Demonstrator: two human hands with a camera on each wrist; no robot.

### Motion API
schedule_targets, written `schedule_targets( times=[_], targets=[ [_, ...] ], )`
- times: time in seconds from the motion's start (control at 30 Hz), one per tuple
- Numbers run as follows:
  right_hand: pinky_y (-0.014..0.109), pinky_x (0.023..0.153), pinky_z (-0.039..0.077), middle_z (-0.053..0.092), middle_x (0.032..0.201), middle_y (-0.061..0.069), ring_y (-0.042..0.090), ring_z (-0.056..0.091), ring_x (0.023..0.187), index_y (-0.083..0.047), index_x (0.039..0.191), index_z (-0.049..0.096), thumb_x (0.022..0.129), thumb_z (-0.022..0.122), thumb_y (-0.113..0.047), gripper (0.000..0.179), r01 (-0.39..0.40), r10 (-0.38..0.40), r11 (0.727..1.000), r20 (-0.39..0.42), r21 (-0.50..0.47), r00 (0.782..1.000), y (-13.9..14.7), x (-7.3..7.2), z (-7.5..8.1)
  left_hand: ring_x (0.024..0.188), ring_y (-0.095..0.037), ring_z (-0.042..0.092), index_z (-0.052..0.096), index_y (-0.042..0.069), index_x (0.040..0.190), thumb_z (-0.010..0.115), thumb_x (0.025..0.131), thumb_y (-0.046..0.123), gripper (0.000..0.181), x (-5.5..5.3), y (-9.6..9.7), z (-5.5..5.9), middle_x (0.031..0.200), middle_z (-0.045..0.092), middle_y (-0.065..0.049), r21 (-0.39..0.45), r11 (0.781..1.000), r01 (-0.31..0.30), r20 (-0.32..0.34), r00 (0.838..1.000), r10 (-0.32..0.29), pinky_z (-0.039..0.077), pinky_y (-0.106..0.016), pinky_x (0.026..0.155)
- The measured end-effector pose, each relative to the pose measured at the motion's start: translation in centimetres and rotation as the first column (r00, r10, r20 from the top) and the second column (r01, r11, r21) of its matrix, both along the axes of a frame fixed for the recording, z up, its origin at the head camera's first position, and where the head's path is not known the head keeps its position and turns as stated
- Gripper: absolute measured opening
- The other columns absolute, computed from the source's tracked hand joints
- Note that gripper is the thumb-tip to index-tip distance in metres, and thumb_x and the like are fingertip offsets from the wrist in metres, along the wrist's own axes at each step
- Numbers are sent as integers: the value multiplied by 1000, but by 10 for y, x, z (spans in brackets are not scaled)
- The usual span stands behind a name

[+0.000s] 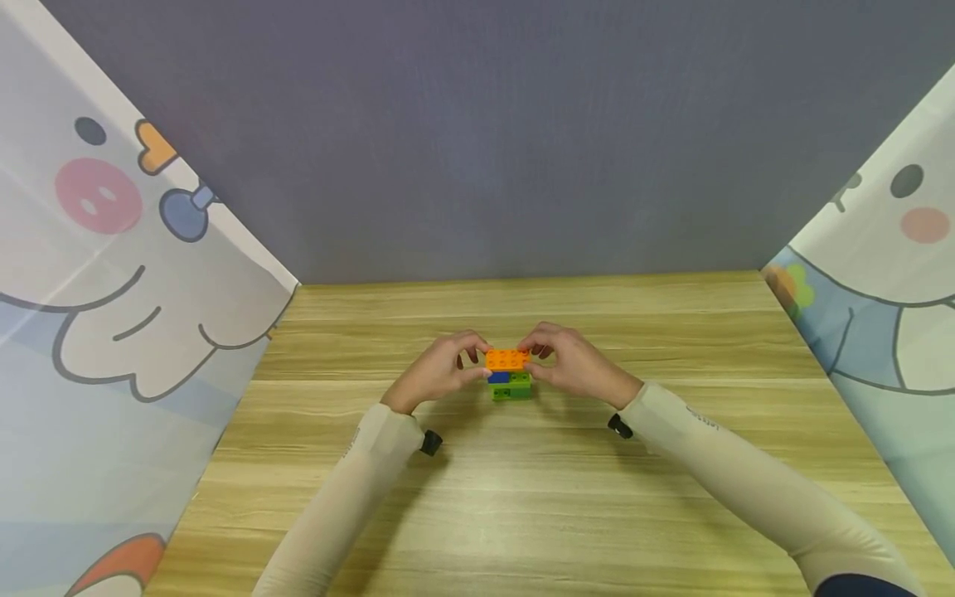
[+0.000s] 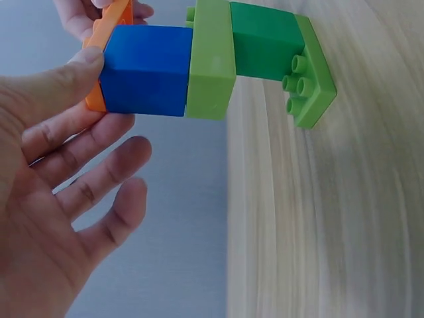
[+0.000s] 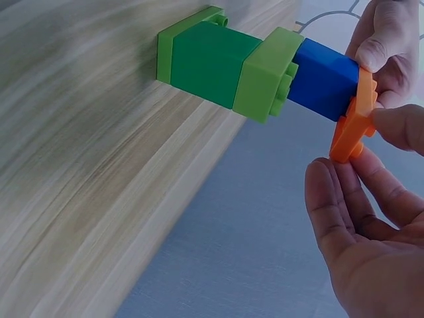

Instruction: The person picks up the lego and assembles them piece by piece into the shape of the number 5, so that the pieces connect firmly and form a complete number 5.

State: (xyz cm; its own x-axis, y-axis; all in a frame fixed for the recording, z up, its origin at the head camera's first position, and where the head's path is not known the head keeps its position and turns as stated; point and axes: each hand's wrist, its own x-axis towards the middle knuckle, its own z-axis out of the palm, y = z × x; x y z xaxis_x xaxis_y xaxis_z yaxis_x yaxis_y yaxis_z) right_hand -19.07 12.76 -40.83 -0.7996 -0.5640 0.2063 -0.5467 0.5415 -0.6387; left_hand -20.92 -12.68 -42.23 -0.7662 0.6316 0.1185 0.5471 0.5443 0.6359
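Note:
A stack of toy building blocks stands upright on the table. At its bottom lies a light green plate (image 2: 319, 79), under a dark green block (image 3: 213, 63). Above come a light green brick (image 2: 211, 66) and a blue block (image 2: 147, 69). An orange studded plate (image 1: 506, 360) tops the blue block, its right part overhanging; whether it is fully seated I cannot tell. My left hand (image 1: 442, 371) pinches the plate's left end between thumb and fingers, the thumb touching the blue block's edge. On the overhanging end, my right hand (image 1: 573, 362) pinches the plate with thumb and fingers.
The wood-grain table (image 1: 522, 514) extends around the stack. A grey panel (image 1: 477, 149) rises behind its far edge. Cartoon-printed sheets flank it on the left (image 1: 45, 348) and right (image 1: 858, 348). Small black pieces hang at both sleeve cuffs.

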Motion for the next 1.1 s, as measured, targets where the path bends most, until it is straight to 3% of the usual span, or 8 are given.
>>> schedule_targets(
  times=[0.27, 0.67, 0.9, 0.97, 1.1],
  targets=[
    [37, 76, 52, 59, 102, 1, 20, 60, 86, -7, 109, 66, 85, 71, -12, 25, 4, -4, 1000, -21, 13, 1000, 1, 1, 1, 96, -10, 55, 58, 15, 120, 47, 100, 33, 29, -2, -3, -6, 113, 58, 6, 86, 996, 36, 108, 993, -45, 49, -30, 78],
    [39, 76, 52, 59, 101, 2, 22, 60, 86, -6, 109, 67, 85, 71, -10, 25, 2, -2, 1000, -15, 5, 1000, 0, 0, 0, 95, -18, 58, 49, 16, 121, 42, 101, 35, 27, -1, 4, -14, 107, 58, 1, 114, 993, 16, 224, 974, -42, 51, -33, 74],
    [31, 75, 52, 59, 100, -1, 15, 59, 84, -8, 109, 67, 85, 71, -12, 24, 13, -13, 1000, -21, 16, 1000, 0, 1, -1, 95, -35, 57, 45, 17, 126, 34, 102, 39, 34, 2, 8, -17, 107, 55, -7, 150, 989, -6, 368, 928, -51, 53, -46, 74],
    [31, 75, 51, 59, 100, -1, 15, 59, 84, -8, 109, 67, 85, 71, -12, 24, 12, -12, 1000, -18, 12, 1000, 0, 1, -1, 93, -35, 57, 45, 17, 127, 34, 102, 38, 34, 3, 9, -19, 107, 55, -8, 162, 987, -2, 376, 925, -60, 53, -46, 74],
    [35, 75, 52, 59, 99, -1, 17, 59, 84, -8, 108, 67, 85, 71, -11, 23, 10, -10, 1000, -13, -5, 1000, 1, 2, -1, 88, -35, 59, 47, 17, 125, 35, 103, 37, 32, 2, 10, -20, 103, 56, -7, 169, 986, 6, 349, 935, -65, 53, -46, 73]
  ],
)
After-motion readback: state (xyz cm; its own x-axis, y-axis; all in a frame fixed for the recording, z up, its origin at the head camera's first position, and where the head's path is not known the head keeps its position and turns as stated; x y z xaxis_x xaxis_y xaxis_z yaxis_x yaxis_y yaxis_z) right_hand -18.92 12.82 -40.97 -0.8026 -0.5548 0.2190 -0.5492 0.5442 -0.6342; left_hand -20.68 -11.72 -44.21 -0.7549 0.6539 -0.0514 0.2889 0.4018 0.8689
